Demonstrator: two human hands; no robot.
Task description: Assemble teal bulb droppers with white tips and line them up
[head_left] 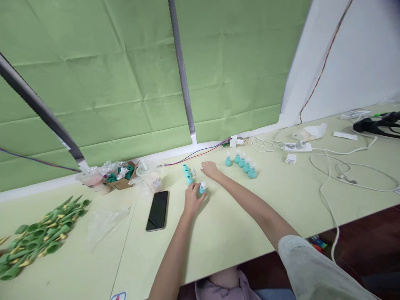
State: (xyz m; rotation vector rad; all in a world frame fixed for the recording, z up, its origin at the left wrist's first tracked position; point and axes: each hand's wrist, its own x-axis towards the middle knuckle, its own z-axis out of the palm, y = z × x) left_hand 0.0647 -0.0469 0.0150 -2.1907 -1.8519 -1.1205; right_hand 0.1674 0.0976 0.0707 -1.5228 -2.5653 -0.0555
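My left hand (191, 199) is closed around a small teal bottle (201, 190) with a white top, upright at the table. My right hand (210, 170) is just beyond it, fingers pressed together close to the tabletop; what they hold, if anything, is too small to make out. Left of that hand lie a few small white pieces (193, 171), beside a short row of open teal bottles without white tops (189, 179). To the right stand several teal bottles with clear or whitish pointed tops (246, 167), upright in a loose group.
A black phone (157, 211) lies left of my left arm. Further left are a clear plastic bag (106, 223), a heap of green and yellow parts (40, 235) and a cardboard box (124, 181). White cables (328, 166) and a power strip (296, 147) spread over the right side.
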